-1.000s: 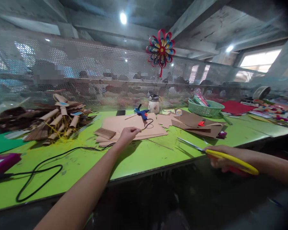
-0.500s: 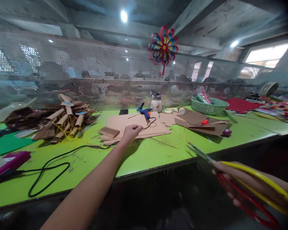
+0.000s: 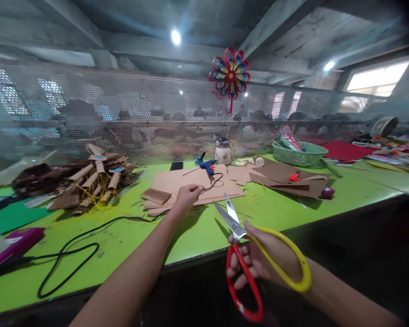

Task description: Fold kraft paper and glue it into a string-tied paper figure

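Observation:
My left hand [image 3: 186, 197] reaches out over a stack of brown cardboard sheets [image 3: 194, 184] on the green table [image 3: 204, 225], its fingers closed on the black cord [image 3: 216, 180] that runs to a blue glue gun [image 3: 207, 165]. My right hand [image 3: 264, 261] holds large scissors [image 3: 245, 247] with one red and one yellow handle loop, in front of the table's near edge. The blades are parted and point up and away. A small bundle of corrugated strips [image 3: 156, 196] lies just left of my left hand.
A heap of rolled brown paper pieces with yellow string [image 3: 88, 179] lies at the left. A black cable [image 3: 71, 247] loops over the table toward a magenta case [image 3: 15, 243]. A green basket [image 3: 300, 154], a white jar [image 3: 222, 152] and darker cardboard [image 3: 293, 179] stand behind. Perforated mesh fences the back.
My right hand swung the scissors from the right edge in toward the middle, turned the blades upward and parted them. My left hand stayed on the cord over the cardboard.

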`<move>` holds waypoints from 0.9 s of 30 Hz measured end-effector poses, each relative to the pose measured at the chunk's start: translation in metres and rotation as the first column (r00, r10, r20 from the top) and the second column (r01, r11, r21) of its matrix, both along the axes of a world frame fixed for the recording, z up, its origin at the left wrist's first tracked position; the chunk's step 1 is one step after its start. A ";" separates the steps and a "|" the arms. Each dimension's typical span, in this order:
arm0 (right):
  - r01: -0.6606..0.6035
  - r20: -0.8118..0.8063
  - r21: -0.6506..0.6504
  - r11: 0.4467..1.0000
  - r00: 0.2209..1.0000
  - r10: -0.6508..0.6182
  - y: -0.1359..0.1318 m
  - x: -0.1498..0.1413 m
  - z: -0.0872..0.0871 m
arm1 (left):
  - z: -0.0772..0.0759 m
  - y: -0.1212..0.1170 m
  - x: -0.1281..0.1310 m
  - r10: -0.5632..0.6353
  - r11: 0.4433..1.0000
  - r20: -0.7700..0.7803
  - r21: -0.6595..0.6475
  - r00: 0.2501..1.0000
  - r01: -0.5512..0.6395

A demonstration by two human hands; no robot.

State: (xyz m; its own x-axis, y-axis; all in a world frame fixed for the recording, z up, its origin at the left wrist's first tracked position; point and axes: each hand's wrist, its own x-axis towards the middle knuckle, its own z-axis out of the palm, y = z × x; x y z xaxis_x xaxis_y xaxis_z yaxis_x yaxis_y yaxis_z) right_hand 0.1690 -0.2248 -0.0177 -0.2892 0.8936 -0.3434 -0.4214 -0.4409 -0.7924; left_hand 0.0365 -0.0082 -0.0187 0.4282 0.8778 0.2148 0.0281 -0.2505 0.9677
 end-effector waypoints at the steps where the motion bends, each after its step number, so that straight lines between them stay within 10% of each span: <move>1: 0.004 -0.025 -0.006 1.000 1.000 -0.004 0.007 -0.003 0.000 | 0.000 -0.001 0.000 -0.011 1.000 0.003 -0.003 1.000 0.011; 11: 0.227 -0.043 -0.049 0.973 0.972 -0.229 0.061 -0.012 0.014 | 0.003 0.001 -0.004 -0.078 0.997 0.048 -0.007 0.996 0.079; 27: 0.343 0.093 -0.017 0.939 0.936 -0.340 0.069 -0.013 0.013 | -0.002 0.005 -0.005 -0.093 0.996 0.045 -0.012 0.995 0.094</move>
